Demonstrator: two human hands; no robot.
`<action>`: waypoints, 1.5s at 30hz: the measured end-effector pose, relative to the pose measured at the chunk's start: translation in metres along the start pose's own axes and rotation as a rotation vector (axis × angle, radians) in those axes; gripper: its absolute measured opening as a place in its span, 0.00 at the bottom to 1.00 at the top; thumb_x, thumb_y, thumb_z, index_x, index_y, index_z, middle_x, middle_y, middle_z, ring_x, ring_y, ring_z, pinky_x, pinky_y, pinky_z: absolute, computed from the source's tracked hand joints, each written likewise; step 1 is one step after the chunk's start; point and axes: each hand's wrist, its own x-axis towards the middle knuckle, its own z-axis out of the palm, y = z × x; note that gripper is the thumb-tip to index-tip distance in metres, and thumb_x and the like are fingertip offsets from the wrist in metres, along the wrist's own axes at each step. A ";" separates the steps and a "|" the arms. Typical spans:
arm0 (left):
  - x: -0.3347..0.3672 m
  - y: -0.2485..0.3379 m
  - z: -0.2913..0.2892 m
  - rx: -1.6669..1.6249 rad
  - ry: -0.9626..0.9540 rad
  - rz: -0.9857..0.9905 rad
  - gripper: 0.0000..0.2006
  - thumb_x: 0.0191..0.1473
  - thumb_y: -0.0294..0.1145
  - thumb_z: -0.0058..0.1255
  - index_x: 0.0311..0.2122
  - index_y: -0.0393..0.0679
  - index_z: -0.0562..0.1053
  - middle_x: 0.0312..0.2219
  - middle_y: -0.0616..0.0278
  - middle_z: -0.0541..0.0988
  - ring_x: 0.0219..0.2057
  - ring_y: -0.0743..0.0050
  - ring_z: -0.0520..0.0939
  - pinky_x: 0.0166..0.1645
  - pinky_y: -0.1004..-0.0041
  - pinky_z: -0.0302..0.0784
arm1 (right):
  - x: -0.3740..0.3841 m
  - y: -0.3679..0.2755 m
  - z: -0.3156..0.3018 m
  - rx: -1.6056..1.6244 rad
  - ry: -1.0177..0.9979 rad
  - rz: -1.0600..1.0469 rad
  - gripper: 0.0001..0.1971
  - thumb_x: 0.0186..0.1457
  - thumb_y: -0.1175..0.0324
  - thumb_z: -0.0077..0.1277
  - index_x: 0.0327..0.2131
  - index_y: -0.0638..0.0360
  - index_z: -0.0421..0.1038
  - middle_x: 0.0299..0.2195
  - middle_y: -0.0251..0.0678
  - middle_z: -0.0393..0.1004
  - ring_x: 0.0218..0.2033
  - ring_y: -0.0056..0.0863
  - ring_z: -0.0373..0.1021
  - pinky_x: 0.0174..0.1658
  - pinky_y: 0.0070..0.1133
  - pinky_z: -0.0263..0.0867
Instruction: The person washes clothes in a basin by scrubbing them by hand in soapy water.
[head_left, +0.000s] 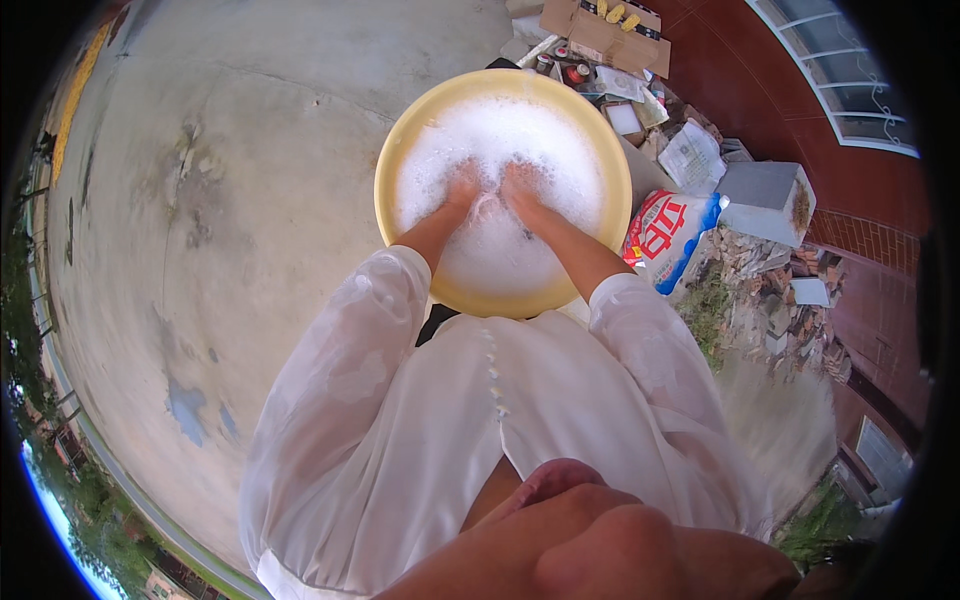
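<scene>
A round pale-yellow basin (500,303) stands in front of me, filled with water under thick white foam (520,115). Both my hands reach down into it, close together near the middle. Suds cover the fingers of my left hand (462,186), and its wrist shows above the foam. Just to its right is my right hand (520,188), its fingers likewise hidden in the foam. Between the two wrists the suds look thinner and wet; whether any item lies beneath, I cannot make out. Against the basin's right side leans a white, red and blue plastic detergent bag (678,240).
Beyond the basin at the right lie a cardboard box (605,45) with yellow corn cobs (615,15) on it, jars and papers. A grey-white block-like box (760,200) stands beside broken-brick rubble (775,310), near a dark-red wall with a window (850,70). Concrete ground (250,130) stretches left.
</scene>
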 end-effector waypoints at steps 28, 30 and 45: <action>-0.915 -0.113 -0.078 -0.215 0.385 -0.044 0.24 0.56 0.42 0.43 0.58 0.52 0.64 0.58 0.50 0.62 0.58 0.48 0.61 0.62 0.50 0.51 | -0.850 0.022 0.366 -0.165 0.122 -0.370 0.29 0.58 0.57 0.45 0.62 0.48 0.55 0.62 0.53 0.53 0.64 0.49 0.48 0.65 0.38 0.43; -0.801 -0.212 -0.094 -0.177 0.333 -0.241 0.24 0.60 0.45 0.37 0.61 0.54 0.62 0.62 0.54 0.57 0.65 0.48 0.51 0.57 0.29 0.46 | -0.752 -0.084 0.396 -0.010 0.014 -0.200 0.29 0.61 0.56 0.37 0.63 0.57 0.52 0.64 0.52 0.49 0.66 0.47 0.42 0.67 0.37 0.36; -0.524 -0.770 -0.709 -0.450 0.029 -0.204 0.18 0.58 0.43 0.42 0.47 0.41 0.72 0.43 0.47 0.76 0.49 0.52 0.75 0.54 0.59 0.68 | -0.518 -0.862 0.515 -0.380 0.041 -0.169 0.26 0.59 0.52 0.36 0.49 0.66 0.62 0.51 0.51 0.62 0.53 0.45 0.56 0.57 0.33 0.49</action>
